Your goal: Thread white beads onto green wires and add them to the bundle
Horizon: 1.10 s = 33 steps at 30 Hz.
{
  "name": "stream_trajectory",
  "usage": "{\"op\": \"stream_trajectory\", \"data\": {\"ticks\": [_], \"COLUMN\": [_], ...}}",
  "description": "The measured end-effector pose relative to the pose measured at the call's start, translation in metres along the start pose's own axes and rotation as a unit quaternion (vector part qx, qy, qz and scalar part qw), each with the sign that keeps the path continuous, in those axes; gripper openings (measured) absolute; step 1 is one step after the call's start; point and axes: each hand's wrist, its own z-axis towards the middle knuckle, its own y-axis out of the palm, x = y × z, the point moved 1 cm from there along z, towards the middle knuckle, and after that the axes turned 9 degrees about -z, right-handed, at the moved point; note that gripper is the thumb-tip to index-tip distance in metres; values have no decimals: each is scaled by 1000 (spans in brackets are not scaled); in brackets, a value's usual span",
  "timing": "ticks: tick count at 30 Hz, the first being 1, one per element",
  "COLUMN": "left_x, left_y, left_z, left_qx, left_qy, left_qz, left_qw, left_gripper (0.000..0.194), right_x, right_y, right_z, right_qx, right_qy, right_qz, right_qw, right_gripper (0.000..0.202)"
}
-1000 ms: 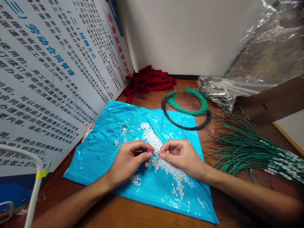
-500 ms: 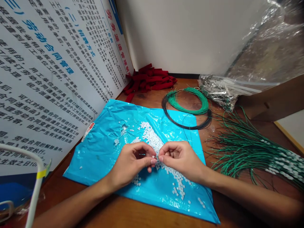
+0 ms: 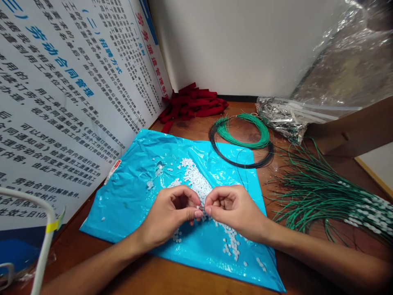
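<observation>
My left hand (image 3: 168,213) is closed in a pinch, with a small white bead (image 3: 198,207) between thumb and forefinger. Fingertip to fingertip beside it, my right hand (image 3: 236,211) is also pinched; whatever it grips is too thin or too hidden to make out. Both hands are held over a spread-out blue plastic bag (image 3: 123,205). A heap of white beads (image 3: 195,176) lies on the bag behind and under the fingertips, with loose ones scattered toward the front right.
Behind the bag lie coils of green wire (image 3: 260,137) and black wire (image 3: 219,153). Green wires strung with white beads (image 3: 307,196) fan out at right. Red fabric strips (image 3: 193,102) and a clear bag of metal pieces (image 3: 282,119) sit at the back. A printed board (image 3: 70,102) stands left.
Both hands have shifted slightly downward, still pinched close together. The white bead at my left fingertips shows a little more clearly. The things on the table look unmoved.
</observation>
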Motion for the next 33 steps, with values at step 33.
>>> {"op": "stream_trajectory", "data": {"ticks": [33], "left_x": [1], "left_y": [-3], "left_z": [0], "left_qx": [27], "left_qy": [-5], "left_qz": [40], "left_qw": [999], "left_gripper": [13], "right_x": [0], "right_y": [1], "right_z": [-1], "right_qx": [32], "right_qy": [-21], "right_qz": [-54], "right_qw": [998], "right_gripper": [5]}}
